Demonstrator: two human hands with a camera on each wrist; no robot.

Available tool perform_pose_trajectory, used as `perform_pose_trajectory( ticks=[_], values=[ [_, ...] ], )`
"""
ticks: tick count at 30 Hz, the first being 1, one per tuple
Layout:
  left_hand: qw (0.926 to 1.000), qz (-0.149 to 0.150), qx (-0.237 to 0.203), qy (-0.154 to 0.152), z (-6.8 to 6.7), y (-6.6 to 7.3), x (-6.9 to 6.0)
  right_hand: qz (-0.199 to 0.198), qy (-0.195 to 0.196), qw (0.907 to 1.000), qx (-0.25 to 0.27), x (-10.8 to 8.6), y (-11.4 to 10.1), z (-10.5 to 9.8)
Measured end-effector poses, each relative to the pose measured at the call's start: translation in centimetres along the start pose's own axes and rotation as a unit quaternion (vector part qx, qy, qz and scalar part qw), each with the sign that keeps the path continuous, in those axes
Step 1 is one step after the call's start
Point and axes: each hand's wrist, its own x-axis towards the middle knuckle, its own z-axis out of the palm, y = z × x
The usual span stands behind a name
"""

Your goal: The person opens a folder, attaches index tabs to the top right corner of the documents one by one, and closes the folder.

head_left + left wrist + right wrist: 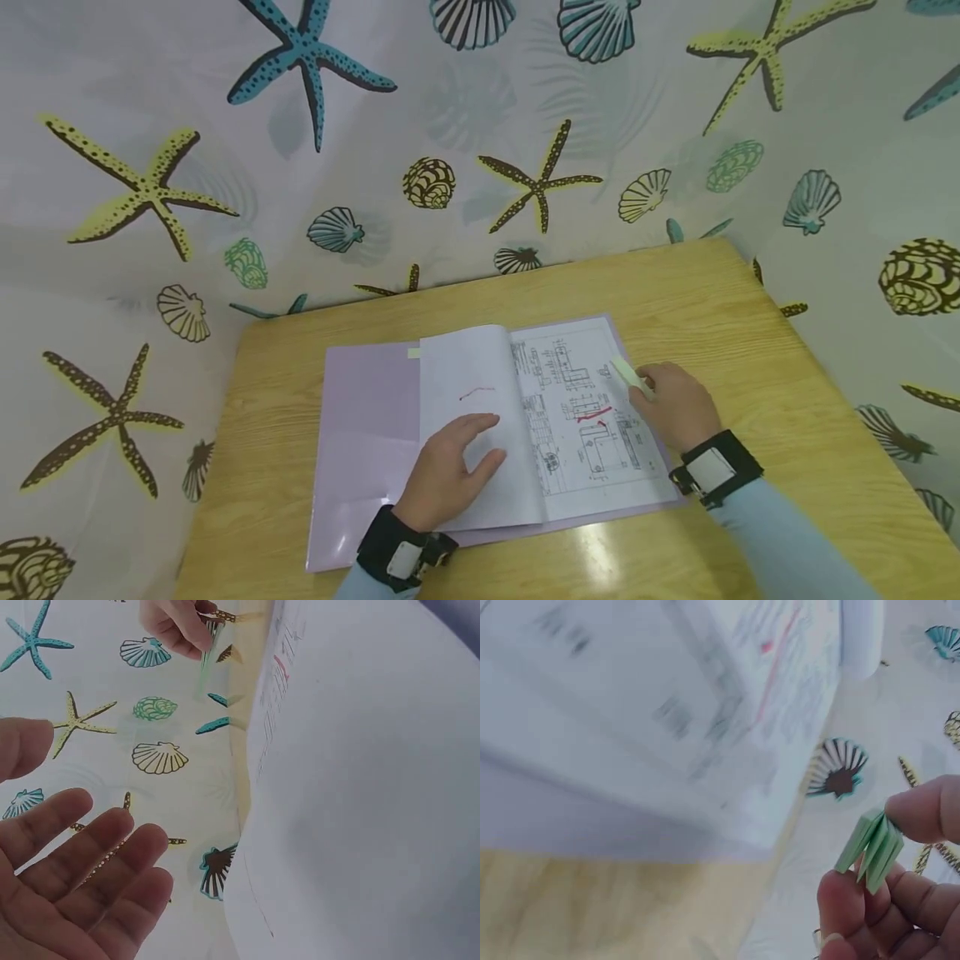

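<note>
A lilac folder [360, 467] lies spread on the table with white sheets in it. My right hand [678, 406] pinches a small pad of pale green sticky notes [874, 847] between thumb and fingers, near the right edge of a page of technical drawings [555, 350]. In the right wrist view the pad's leaves are fanned apart. Over the left, mostly blank page [465, 358] is my left hand [450, 471], fingers spread and holding nothing; whether it touches the paper I cannot tell. A pale green tab [413, 353] sticks out at that page's upper left edge.
The wooden table [285, 400] backs onto a cloth [360, 167] printed with starfish and shells, which also hangs along its sides. Red pen marks [594, 414] run across the drawings, and a thin red line [477, 391] is on the left page.
</note>
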Motion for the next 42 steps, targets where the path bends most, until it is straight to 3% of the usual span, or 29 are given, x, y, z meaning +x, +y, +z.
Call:
perform_pose_trajectory(
  ticks=[5,10,12,15,20,23,27,31,35,38,42],
  values=[
    [0.9967,-0.004,-0.069,0.042,0.0,0.4,0.3,-0.072,0.037,0.9967,0.004,-0.4,-2.2,0.1],
    [0.9941,-0.005,-0.091,0.059,0.1,0.8,1.0,-0.183,0.073,0.9803,0.016,-0.9,-4.9,0.0],
    [0.9956,0.006,-0.073,0.058,0.2,1.0,1.4,-0.230,0.077,0.9697,0.031,-1.2,-6.1,-0.1],
    [0.9981,0.036,-0.008,0.050,0.1,1.3,2.2,-0.295,0.063,0.9520,0.049,-1.5,-7.7,-0.3],
    [0.9899,0.100,0.098,0.023,-0.6,1.5,3.7,-0.382,0.031,0.9210,0.070,-1.8,-9.8,-0.7],
    [0.9859,0.120,0.117,0.002,-1.2,1.6,4.2,-0.424,0.029,0.9019,0.077,-1.8,-10.6,-0.8],
    [0.9829,0.128,0.131,-0.017,-1.7,1.6,4.5,-0.453,0.030,0.8881,0.073,-1.6,-11.1,-0.9],
    [0.9830,0.129,0.129,-0.024,-2.0,1.5,4.7,-0.461,0.023,0.8840,0.072,-1.3,-11.5,-1.1],
    [0.9853,0.125,0.116,-0.011,-2.3,1.3,4.7,-0.455,0.021,0.8867,0.079,-0.8,-11.7,-1.1],
    [0.9859,0.126,0.109,0.014,-2.5,1.2,4.7,-0.432,0.013,0.8961,0.100,-0.5,-11.7,-1.0],
    [0.9853,0.133,0.098,0.042,-2.5,1.1,4.4,-0.373,-0.030,0.9123,0.167,-0.4,-11.4,-0.8]
  ],
)
